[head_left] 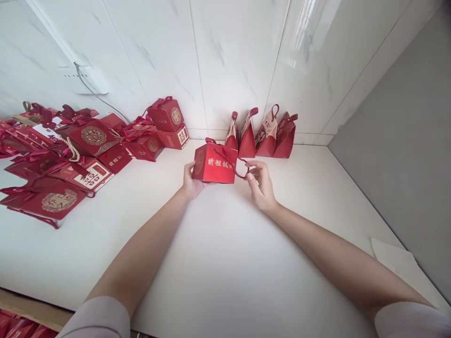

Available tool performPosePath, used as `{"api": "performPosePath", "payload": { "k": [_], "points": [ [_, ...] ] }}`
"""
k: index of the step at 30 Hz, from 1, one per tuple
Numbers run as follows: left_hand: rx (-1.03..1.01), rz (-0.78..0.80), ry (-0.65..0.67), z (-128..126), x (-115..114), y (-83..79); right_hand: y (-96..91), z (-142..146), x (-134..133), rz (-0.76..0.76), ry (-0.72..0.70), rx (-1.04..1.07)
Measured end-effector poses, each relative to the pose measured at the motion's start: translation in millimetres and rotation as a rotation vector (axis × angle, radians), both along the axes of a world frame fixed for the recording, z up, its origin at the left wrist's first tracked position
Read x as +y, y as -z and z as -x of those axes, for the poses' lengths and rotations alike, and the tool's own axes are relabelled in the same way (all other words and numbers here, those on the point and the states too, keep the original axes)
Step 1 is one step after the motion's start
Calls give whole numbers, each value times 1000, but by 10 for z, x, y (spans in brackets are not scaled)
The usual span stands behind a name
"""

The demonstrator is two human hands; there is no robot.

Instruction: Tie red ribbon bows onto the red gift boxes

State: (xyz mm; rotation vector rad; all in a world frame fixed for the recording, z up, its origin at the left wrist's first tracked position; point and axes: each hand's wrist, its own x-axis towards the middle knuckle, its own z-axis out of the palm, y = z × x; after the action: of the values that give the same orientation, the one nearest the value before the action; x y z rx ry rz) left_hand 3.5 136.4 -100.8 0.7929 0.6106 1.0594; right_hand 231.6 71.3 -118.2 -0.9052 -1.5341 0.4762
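A red gift box (213, 164) with gold lettering is held up over the white tabletop. My left hand (193, 184) grips it from the left side and underneath, thumb at the left face. My right hand (261, 185) is closed on the twisted red cord handle (242, 175) at the box's right, the loop pinched between thumb and fingers. Behind the box, several tent-shaped red gift boxes (247, 141) stand in a row against the wall, each with a ribbon loop on top.
A pile of assorted red gift boxes (93, 136) covers the left of the white table (225, 263). Two boxes (172, 136) are stacked at its right end. A cable (102, 101) runs from a wall socket behind the pile. More red packaging (24, 326) lies below the table's front-left edge.
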Motion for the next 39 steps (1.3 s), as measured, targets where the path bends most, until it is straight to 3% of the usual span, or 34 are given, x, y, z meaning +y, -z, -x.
{"api": "performPosePath", "payload": {
  "k": [2,4,11,18,21,24,26,29,33,39],
  "points": [
    [14,-10,-14,-2,1,10,13,-17,47,125,67,122],
    [30,-21,-24,-2,8,25,37,-43,107,222,35,183],
    [77,-49,-12,-13,9,58,77,-23,152,300,-297,222],
    [213,-193,18,-175,-78,95,-10,45,35,390,-655,170],
    [448,-365,-103,-225,-95,111,-14,29,45,397,-579,193],
    [695,-636,-319,-220,-110,119,18,26,94,374,-304,231],
    [765,-815,-271,-211,-129,123,49,28,132,365,-164,235],
    [860,-964,-94,-233,-162,121,90,22,176,336,-112,219],
    [846,-914,-28,-285,-160,101,107,-5,199,328,-192,239],
    [436,-718,15,-272,-129,80,87,-35,186,347,-400,285]
  ]
}}
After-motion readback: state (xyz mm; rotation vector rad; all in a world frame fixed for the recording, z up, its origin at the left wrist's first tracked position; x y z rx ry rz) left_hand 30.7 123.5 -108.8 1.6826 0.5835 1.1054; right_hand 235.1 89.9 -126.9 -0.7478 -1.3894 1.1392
